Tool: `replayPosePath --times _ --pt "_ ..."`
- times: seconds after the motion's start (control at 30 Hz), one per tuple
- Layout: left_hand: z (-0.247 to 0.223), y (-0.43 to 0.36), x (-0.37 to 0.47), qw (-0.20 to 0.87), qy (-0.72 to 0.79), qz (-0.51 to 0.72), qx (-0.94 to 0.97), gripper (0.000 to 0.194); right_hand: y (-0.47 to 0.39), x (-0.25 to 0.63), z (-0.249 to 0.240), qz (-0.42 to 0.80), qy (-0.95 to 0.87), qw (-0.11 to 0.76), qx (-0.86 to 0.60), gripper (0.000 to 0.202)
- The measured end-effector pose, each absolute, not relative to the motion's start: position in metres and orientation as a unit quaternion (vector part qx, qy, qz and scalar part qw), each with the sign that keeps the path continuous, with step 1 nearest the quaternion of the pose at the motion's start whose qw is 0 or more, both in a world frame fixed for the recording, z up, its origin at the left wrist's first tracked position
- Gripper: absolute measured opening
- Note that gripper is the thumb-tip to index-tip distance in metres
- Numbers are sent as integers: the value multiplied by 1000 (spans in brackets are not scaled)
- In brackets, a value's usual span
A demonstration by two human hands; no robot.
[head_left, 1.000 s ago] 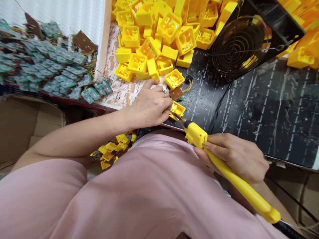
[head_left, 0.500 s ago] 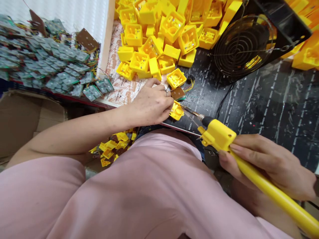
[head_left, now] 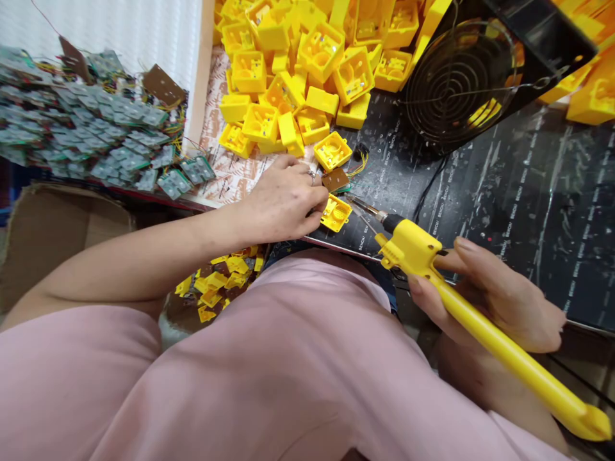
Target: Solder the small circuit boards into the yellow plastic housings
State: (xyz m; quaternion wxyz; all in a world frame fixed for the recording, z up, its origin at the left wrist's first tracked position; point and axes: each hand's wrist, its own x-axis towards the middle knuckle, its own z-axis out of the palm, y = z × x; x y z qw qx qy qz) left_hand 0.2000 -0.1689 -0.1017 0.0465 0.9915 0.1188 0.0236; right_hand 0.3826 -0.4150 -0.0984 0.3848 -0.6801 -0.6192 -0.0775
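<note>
My left hand (head_left: 286, 200) rests on the table's front edge, its fingers curled at the left side of a small open yellow plastic case (head_left: 336, 214); the fingertips are partly hidden. Just beyond that case lies a brown circuit board (head_left: 336, 180) with thin coloured wires, close to my ringed finger. A second yellow case (head_left: 332, 151) sits behind the board. My right hand (head_left: 494, 294) grips a yellow soldering iron (head_left: 418, 246) with a thin solder feed tube at its front. The iron's metal tip points left, close to the near case's upper right corner.
Many yellow cases (head_left: 288, 89) are heaped at the back. At the right stands a black fan (head_left: 451, 89) with a wire guard. Grey-green circuit boards (head_left: 115, 128) pile up at the left. Below the table edge are yellow pieces (head_left: 211, 288) and a cardboard box (head_left: 62, 224).
The whole view has shifted slightly. My right hand's fingers have loosened and shifted along the iron's handle, whose rear end now shows. My left hand stays by the same case.
</note>
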Motion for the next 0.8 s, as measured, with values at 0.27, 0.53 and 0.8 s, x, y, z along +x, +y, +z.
replayPosePath --times 0.27,0.53,0.8 --pt "-97 -147 177 262 138 30 955 32 -412 380 -113 -108 -596 439 -664 73" --pt "-115 -149 177 357 171 29 918 23 -407 379 -115 -126 -590 436 -668 65" --pt "-110 -151 184 350 236 88 902 22 -411 384 -123 -133 -582 450 -664 64"
